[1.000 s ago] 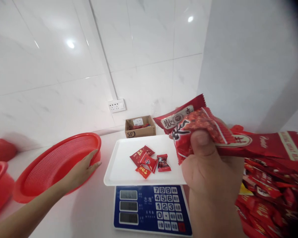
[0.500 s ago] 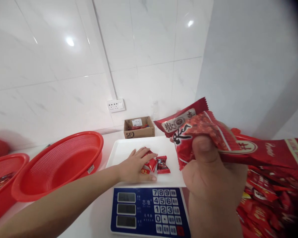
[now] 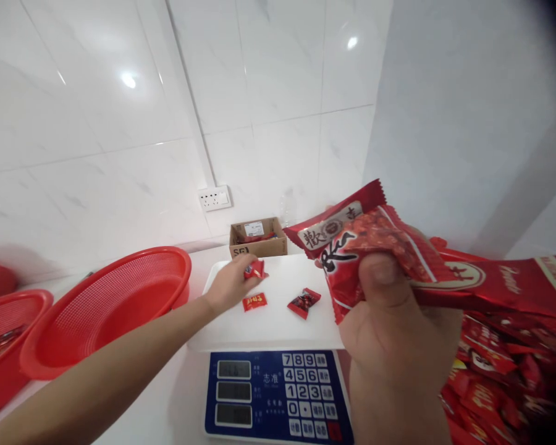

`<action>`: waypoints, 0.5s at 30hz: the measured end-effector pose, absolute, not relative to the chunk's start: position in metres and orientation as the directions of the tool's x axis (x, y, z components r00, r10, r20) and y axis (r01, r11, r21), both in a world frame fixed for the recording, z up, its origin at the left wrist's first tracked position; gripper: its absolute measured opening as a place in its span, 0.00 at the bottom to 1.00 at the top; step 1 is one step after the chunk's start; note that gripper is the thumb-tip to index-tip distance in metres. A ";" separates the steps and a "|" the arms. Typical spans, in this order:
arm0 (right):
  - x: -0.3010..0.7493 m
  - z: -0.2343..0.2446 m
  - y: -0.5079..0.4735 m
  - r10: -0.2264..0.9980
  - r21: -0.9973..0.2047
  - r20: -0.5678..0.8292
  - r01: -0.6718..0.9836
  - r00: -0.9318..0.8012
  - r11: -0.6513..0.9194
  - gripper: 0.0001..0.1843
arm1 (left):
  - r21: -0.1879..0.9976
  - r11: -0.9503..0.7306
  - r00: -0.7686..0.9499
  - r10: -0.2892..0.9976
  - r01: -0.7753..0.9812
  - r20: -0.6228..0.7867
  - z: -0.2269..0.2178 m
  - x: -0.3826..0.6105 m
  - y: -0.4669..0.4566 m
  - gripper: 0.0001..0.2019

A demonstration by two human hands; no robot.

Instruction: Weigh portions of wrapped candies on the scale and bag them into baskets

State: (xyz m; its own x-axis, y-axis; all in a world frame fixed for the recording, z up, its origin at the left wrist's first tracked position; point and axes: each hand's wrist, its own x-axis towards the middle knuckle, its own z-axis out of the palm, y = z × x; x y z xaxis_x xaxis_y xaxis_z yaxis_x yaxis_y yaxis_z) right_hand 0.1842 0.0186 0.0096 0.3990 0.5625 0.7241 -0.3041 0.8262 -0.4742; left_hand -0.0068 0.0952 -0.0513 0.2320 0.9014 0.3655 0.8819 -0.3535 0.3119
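on the head camera i have the left hand pinching a small red packet over the far left part of the white scale tray; i cannot tell whether that packet also touches the tray. 2 other packets lie there: a red-and-yellow packet just beside the left hand, and a dark red packet farther right. the right hand is clenched around a bunch of red wrapped snacks, thumb across the front, raised at the tray's right. i see the blue keypad panel nearer me, a large red basket at left, a cardboard box behind, and a heap of red packets at lower right.
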 end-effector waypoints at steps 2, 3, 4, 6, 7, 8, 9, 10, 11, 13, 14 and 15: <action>0.184 0.010 0.019 0.584 -0.489 0.716 -0.322 0.382 0.811 0.07 | 0.340 -0.282 0.124 0.900 0.897 0.419 -0.035 -0.023 0.094 0.12; 0.184 0.011 0.018 0.596 -0.498 0.710 -0.333 0.374 0.801 0.08 | 0.351 -0.231 0.063 0.900 0.907 0.431 -0.026 -0.034 0.092 0.13; 0.184 0.011 0.018 0.609 -0.507 0.705 -0.341 0.365 0.792 0.09 | 0.359 -0.176 0.000 0.899 0.917 0.439 -0.017 -0.045 0.089 0.14; 0.184 0.011 0.018 0.621 -0.516 0.695 -0.351 0.362 0.782 0.09 | 0.369 -0.057 -0.119 0.892 0.928 0.437 0.000 -0.070 0.081 0.15; 0.185 0.011 0.017 0.622 -0.516 0.693 -0.353 0.364 0.781 0.09 | 0.372 0.002 -0.174 0.886 0.928 0.430 0.006 -0.083 0.075 0.16; 0.185 0.010 0.017 0.622 -0.515 0.693 -0.354 0.364 0.781 0.09 | 0.374 0.063 -0.228 0.881 0.925 0.415 0.012 -0.097 0.069 0.17; 0.185 0.010 0.016 0.621 -0.513 0.693 -0.355 0.366 0.781 0.08 | 0.374 0.121 -0.278 0.873 0.920 0.400 0.015 -0.111 0.062 0.18; 0.186 0.010 0.016 0.619 -0.511 0.694 -0.355 0.368 0.783 0.08 | 0.369 0.185 -0.327 0.869 0.911 0.372 0.017 -0.124 0.056 0.20; 0.186 0.010 0.017 0.618 -0.509 0.695 -0.354 0.368 0.784 0.07 | 0.360 0.232 -0.360 0.867 0.904 0.344 0.017 -0.135 0.050 0.22; 0.186 0.009 0.018 0.593 -0.488 0.708 -0.342 0.383 0.803 0.07 | 0.339 0.267 -0.369 0.885 0.902 0.284 0.014 -0.153 0.040 0.26; 0.186 0.010 0.019 0.577 -0.474 0.716 -0.334 0.392 0.815 0.06 | 0.327 0.264 -0.356 0.897 0.907 0.262 0.011 -0.158 0.037 0.28; 0.186 0.010 0.020 0.558 -0.457 0.725 -0.325 0.404 0.828 0.06 | 0.314 0.252 -0.336 0.908 0.915 0.251 0.007 -0.160 0.035 0.30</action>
